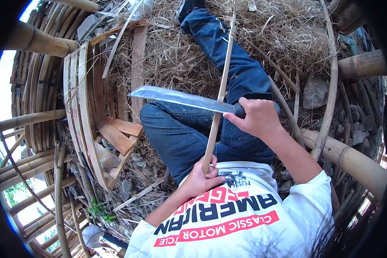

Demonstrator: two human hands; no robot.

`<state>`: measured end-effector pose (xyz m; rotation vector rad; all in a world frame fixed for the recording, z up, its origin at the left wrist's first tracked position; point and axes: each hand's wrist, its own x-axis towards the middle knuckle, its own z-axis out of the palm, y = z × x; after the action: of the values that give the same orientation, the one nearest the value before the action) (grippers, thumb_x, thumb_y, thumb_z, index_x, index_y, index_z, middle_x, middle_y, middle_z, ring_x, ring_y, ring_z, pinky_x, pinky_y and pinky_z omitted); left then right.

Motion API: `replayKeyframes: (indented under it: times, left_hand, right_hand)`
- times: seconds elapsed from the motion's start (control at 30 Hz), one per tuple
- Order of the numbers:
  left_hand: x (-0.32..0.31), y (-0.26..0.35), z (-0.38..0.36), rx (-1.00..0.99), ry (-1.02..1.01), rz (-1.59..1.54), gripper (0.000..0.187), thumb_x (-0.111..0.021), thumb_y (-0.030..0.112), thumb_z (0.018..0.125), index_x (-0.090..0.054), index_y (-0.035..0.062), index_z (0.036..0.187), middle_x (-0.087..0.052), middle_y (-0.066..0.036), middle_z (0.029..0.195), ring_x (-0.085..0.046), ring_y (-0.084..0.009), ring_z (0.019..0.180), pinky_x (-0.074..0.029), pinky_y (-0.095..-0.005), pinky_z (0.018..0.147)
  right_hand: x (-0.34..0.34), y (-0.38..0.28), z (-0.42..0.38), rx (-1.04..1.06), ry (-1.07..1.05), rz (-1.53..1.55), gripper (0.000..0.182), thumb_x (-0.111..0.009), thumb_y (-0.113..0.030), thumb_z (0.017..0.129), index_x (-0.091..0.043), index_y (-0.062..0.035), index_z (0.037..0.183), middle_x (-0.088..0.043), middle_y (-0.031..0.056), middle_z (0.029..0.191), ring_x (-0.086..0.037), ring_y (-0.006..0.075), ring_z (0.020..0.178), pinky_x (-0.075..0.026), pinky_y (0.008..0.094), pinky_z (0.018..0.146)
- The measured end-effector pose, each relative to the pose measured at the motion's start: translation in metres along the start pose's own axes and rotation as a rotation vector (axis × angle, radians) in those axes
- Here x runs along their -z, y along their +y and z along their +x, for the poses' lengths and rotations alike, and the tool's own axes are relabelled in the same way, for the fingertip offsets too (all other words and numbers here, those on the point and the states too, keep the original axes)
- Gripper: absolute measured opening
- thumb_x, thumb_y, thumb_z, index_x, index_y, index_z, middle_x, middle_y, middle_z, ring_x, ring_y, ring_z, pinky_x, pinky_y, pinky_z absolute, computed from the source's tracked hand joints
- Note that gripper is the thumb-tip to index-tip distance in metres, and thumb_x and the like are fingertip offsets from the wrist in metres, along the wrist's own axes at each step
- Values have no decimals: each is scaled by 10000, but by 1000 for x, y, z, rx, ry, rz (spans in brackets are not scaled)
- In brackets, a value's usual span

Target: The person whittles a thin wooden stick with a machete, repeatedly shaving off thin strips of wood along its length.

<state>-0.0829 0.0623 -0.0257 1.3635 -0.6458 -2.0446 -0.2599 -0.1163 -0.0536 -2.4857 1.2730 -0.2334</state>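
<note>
My right hand [260, 115] is wrapped round the dark handle of a machete [180, 98], whose long blade points to the left across my lap. Under the blade runs a long, pale bamboo strip [224, 77], and the blade lies across it close to the handle. The near end of this strip is in my left hand [202, 175], held against my shirt with the fingers closed round it. Its far end stretches away over my jeans [241, 69] and looks frayed at the top.
Curly shavings [288, 34] cover the ground ahead. To the left stands a slatted wooden crate [79, 107] with board pieces inside. Bamboo poles [352, 159] and stones [316, 92] lie to the right. A bamboo fence [34, 94] rises at the left, and a person's white cap [91, 235] shows low there.
</note>
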Motion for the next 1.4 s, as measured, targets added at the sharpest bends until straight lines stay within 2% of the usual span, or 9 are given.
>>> replayKeyframes:
  times: [0.23, 0.37, 0.5, 0.63, 0.8, 0.9, 1.07, 1.23, 1.4]
  left_hand:
    - [3, -6, 7, -22, 55, 2, 385, -703, -16, 819, -368, 80, 981, -298, 96, 610, -308, 10, 548, -260, -176, 536]
    - [2, -2, 3, 25, 22, -25, 383, -699, -18, 820, -364, 78, 980, -297, 94, 611, -302, 7, 547, -257, -179, 532]
    - [0, -2, 2, -28, 22, 118, 388, -695, -29, 820, -355, 89, 964, -295, 106, 611, -293, 21, 554, -258, -165, 540]
    - [3, -4, 2, -25, 18, 57, 384, -694, -23, 825, -355, 88, 967, -295, 100, 611, -301, 18, 548, -254, -167, 534]
    - [1, -2, 4, -14, -11, 52, 376, -691, -14, 831, -355, 85, 968, -295, 96, 603, -308, 15, 539, -248, -174, 522]
    - [3, -4, 3, -32, 14, 87, 379, -694, -12, 828, -356, 81, 971, -292, 96, 604, -302, 11, 540, -247, -177, 522]
    - [4, -5, -1, -24, 41, 96, 383, -696, -15, 824, -357, 78, 978, -285, 95, 607, -295, 6, 541, -246, -177, 530]
    - [3, -4, 3, -3, 6, 88, 384, -695, -17, 826, -360, 79, 987, -276, 95, 611, -299, 10, 549, -246, -177, 532]
    - [6, -2, -1, -18, 39, 117, 377, -692, -18, 828, -357, 85, 968, -278, 99, 611, -306, 13, 555, -237, -171, 532]
  right_hand:
    - [-17, 17, 14, -19, 85, 41, 607, -631, -651, 778, -564, -67, 625, -589, 155, 534, -632, 311, 517, -502, 396, 488]
    - [-4, -2, 10, -28, 2, 37, 603, -628, -654, 777, -580, -70, 633, -576, 134, 516, -627, 305, 508, -498, 398, 485]
    - [-6, 9, 11, 41, 59, 20, 603, -623, -646, 789, -579, -65, 636, -579, 125, 523, -629, 301, 519, -497, 403, 489]
    - [-11, 28, 24, -112, 101, 10, 592, -632, -641, 783, -596, -64, 657, -593, 143, 545, -643, 323, 550, -508, 423, 504]
    - [0, 3, 12, -37, -10, 32, 585, -623, -638, 792, -592, -71, 649, -599, 144, 554, -646, 321, 554, -507, 423, 513]
    - [-4, 9, 14, 16, 21, 23, 585, -625, -641, 786, -591, -75, 643, -598, 142, 554, -646, 324, 557, -507, 424, 519]
    - [-4, 32, 31, -184, 95, 7, 601, -628, -643, 784, -613, -60, 642, -618, 165, 570, -655, 333, 575, -522, 426, 523]
    - [-4, 11, 16, -60, 10, 35, 607, -616, -654, 788, -618, -60, 659, -600, 161, 553, -648, 336, 560, -522, 431, 540]
    - [-6, 36, 34, -150, 59, 24, 620, -616, -658, 788, -636, -52, 664, -624, 178, 592, -658, 347, 595, -528, 439, 551]
